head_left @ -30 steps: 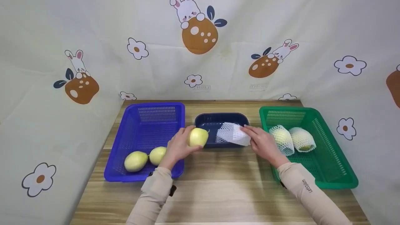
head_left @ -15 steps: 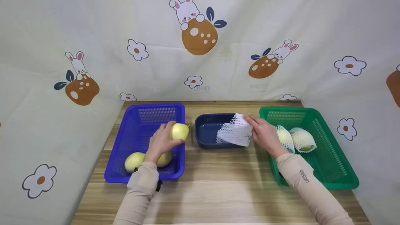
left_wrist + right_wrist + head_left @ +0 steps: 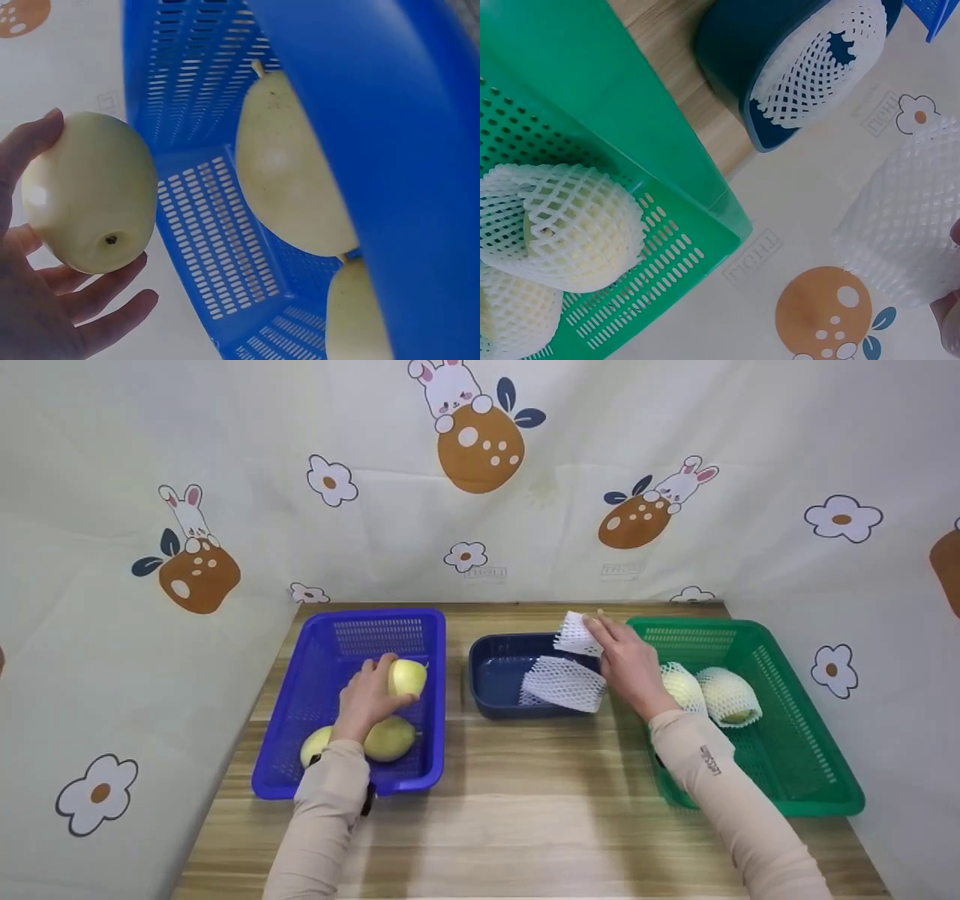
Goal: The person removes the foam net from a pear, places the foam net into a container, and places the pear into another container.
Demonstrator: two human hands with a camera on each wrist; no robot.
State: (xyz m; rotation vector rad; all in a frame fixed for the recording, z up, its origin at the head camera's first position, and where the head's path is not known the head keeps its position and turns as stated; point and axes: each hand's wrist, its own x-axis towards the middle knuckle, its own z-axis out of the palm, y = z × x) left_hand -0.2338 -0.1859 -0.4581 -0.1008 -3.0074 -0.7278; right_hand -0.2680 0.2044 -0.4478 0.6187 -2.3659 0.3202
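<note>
Left hand (image 3: 365, 699) cupping bare pear (image 3: 407, 677) over blue basket (image 3: 300, 712) at surface's left edge; steady grip wanted, fingers (image 3: 112, 300) clear of fruit's end. Two more pears (image 3: 388, 737) lying below in basket, crowding wrist. Dark tray (image 3: 495, 671) at middle, spare foam net (image 3: 562, 683) draped over its rim. Right hand (image 3: 626, 660) pinching second foam net (image 3: 576, 633) above tray's back right corner; opening net wide looks wise. Green basket (image 3: 795, 765) at right edge holding two netted pears (image 3: 724, 695).

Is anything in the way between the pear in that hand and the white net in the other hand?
Nothing blocks it. Between the pear and the foam net lie only the blue basket's rim and the dark tray, both low.
</note>
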